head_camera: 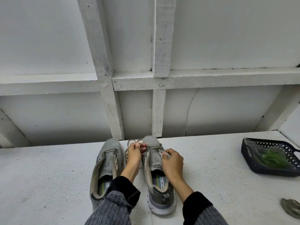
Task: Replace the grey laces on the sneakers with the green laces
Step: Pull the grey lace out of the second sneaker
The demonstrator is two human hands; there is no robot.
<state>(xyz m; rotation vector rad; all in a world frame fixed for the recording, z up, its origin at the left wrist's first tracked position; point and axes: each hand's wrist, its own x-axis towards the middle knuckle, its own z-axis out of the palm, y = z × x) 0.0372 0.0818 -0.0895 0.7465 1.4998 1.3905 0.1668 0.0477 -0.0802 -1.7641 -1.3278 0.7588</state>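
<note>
Two grey sneakers stand side by side on a white table, toes pointing away from me. The left sneaker [107,164] has no lace in its eyelets. The right sneaker [155,172] still carries a grey lace [132,141] near its toe, with loops trailing toward the wall. My left hand [134,154] pinches the lace at the sneaker's left side. My right hand [172,161] grips the lace at the right eyelets. Green laces [271,158] lie in a plastic bag inside a dark blue basket [248,159] at the right.
A coiled grey lace [291,208] lies at the right edge of the white table [40,176]. A white wooden frame wall [112,111] rises directly behind the sneakers, at the table's far edge.
</note>
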